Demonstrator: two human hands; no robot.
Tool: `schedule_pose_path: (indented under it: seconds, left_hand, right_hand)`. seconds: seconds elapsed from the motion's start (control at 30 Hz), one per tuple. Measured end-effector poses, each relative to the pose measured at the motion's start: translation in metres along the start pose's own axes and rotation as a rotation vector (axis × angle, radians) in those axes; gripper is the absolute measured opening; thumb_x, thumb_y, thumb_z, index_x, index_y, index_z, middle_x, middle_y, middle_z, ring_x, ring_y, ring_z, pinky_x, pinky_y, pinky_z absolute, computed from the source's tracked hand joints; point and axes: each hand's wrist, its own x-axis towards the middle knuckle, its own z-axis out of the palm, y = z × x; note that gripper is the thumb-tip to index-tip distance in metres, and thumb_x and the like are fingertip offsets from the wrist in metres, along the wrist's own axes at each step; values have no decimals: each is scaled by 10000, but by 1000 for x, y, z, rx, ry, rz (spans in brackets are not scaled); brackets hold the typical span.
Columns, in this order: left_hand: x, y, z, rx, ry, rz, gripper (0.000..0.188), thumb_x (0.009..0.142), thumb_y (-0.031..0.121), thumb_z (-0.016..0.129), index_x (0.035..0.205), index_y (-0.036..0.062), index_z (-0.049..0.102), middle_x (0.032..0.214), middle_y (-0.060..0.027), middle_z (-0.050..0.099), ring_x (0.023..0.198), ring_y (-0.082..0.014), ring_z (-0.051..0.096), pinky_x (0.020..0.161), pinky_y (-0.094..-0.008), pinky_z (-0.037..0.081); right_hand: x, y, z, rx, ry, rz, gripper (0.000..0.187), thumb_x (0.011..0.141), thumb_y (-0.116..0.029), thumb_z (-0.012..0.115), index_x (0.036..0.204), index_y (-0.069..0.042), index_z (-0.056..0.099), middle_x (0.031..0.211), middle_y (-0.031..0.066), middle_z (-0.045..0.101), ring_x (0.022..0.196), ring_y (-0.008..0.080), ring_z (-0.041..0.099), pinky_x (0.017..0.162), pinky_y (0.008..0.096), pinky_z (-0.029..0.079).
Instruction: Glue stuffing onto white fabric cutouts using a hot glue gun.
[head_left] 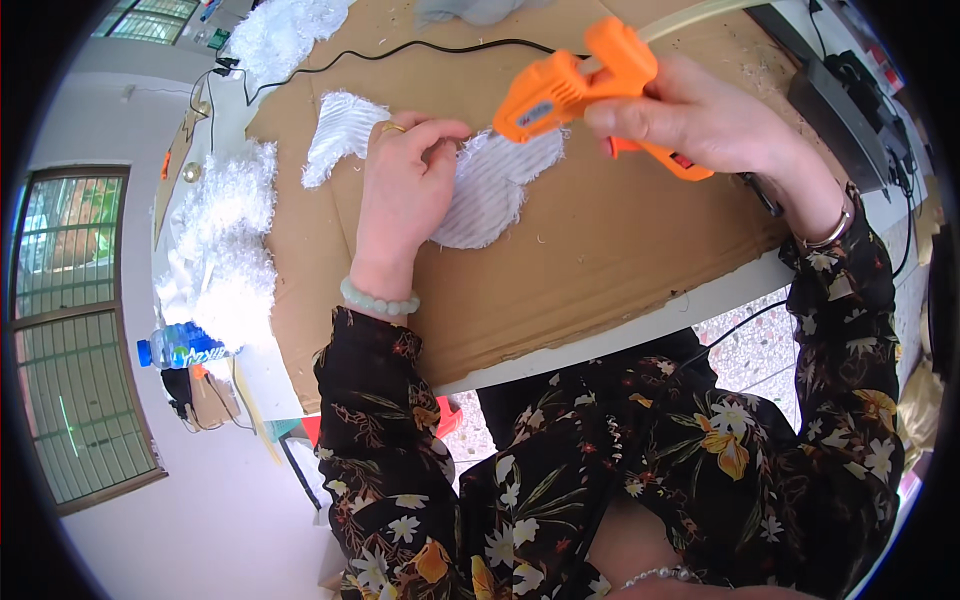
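My right hand (705, 118) is wrapped round an orange hot glue gun (545, 92). Its nozzle points down and left, close to the upper edge of a white striped fabric piece (490, 200) with frayed edges. At that same edge, my left hand (405, 185) is closed with finger and thumb on the fabric; the exact grip is partly hidden behind the fingers. Left of this hand lies a second, smaller white fabric piece (340, 130) with a fuzzy border. Both pieces rest on a brown cardboard sheet (600, 260).
Fluffy white material (225, 235) is heaped along the table's left side, with another pile (285, 35) behind. A plastic bottle (185, 345) lies at the left edge. One black cable (400, 47) crosses the far cardboard. A dark box (840, 115) stands at right.
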Motion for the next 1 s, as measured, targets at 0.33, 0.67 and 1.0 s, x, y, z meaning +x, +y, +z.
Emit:
schedule_pose_path:
  seconds: [0.33,0.67,1.0]
  left_hand:
    - [2,7,-1,114,60,111,176,802,21,549,846,58,716,864,-117,656,936,-300,559,878,-383,425]
    - [1,8,6,45,37,69,77,776,53,629,808,61,699,838,-99,643,863,-322,535,808,-392,444]
    - [0,15,0,134,53,267,56,734,27,672,772,65,687,808,-85,631,825,-281,554,820,-385,426]
  right_hand:
    - [9,-18,7,-107,-132,130,350,933,-360,625,968,-13,595,757,1,561,680,90,474,601,250,413]
    - [5,-7,2,-201,-67,85,366,935,-364,615,990,-3,593,742,21,560,658,116,490,589,265,417]
    - [-3,4,-3,-259,105,-52,563,890,-549,585,738,-8,618,556,36,476,506,149,458,481,326,361]
